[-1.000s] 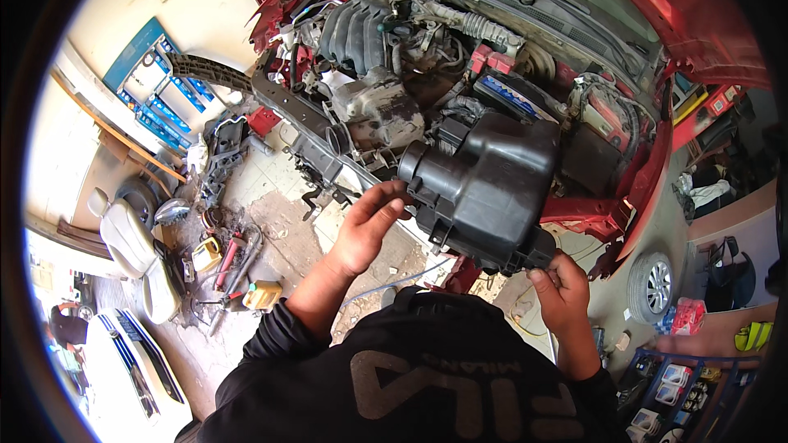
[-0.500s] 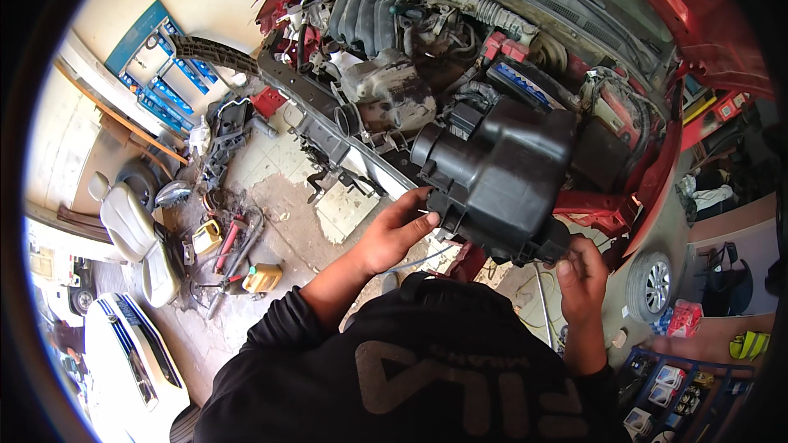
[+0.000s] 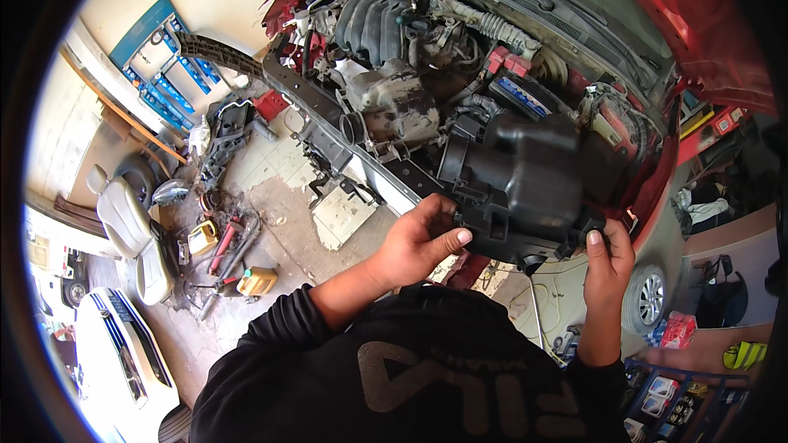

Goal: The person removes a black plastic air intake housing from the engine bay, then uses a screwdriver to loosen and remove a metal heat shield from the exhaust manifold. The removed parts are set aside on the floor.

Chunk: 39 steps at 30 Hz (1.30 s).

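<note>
**Black plastic housing held over the engine bay**

A big black plastic box (image 3: 525, 184) sits right of centre in the frame, at the front edge of an open red car (image 3: 698, 25). The left hand (image 3: 419, 242) grips its lower left edge, thumb pressed against the side. The right hand (image 3: 609, 258) grips its lower right corner, thumb up on the plastic. Above and to the left lies the engine (image 3: 377, 25), with a battery (image 3: 525, 94) just above the box. At lower left of the frame, tools and a yellow can (image 3: 257, 280) lie on the stained floor (image 3: 287, 221), near a loose grey car seat (image 3: 123, 221).
</note>
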### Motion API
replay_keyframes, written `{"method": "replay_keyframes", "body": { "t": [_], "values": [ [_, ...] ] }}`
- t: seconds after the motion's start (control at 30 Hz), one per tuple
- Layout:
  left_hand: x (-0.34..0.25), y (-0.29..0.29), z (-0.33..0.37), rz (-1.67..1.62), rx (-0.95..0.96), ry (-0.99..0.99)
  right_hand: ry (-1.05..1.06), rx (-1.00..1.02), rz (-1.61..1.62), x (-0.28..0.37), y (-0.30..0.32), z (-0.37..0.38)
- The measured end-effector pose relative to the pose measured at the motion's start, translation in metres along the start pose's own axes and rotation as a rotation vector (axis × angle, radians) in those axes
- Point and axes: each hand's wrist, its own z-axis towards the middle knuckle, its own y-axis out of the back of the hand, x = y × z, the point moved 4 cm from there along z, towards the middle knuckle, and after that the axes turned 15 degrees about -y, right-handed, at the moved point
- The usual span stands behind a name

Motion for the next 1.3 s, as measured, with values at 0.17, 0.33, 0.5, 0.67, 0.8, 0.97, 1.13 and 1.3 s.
{"method": "replay_keyframes", "body": {
  "t": [0.17,0.33,0.5,0.67,0.8,0.97,1.13,1.3],
  "values": [
    [-0.006,-0.011,0.021,-0.008,-0.005,-0.067,0.086,-0.029,0.023,0.01,0.015,0.024],
    [0.007,-0.034,0.055,-0.058,0.061,-0.072,0.126,-0.034,0.259,0.021,0.045,0.035],
    [0.038,-0.074,0.083,-0.203,0.021,-0.117,0.232,-0.185,0.157,0.015,0.074,0.033],
    [0.066,-0.076,0.106,0.091,0.07,-0.177,0.097,-0.237,0.175,-0.021,0.088,0.032],
    [0.074,-0.08,0.117,0.177,0.107,-0.134,0.094,-0.251,0.212,-0.045,0.091,0.044],
    [0.067,-0.092,0.11,0.24,0.145,-0.063,0.021,-0.241,0.278,-0.058,0.102,0.041],
    [0.048,-0.103,0.103,0.238,0.132,-0.124,0.11,-0.209,0.274,-0.056,0.115,0.035],
    [0.031,-0.118,0.115,0.25,0.146,-0.273,0.159,-0.178,0.361,-0.048,0.137,0.028]
  ]
}}
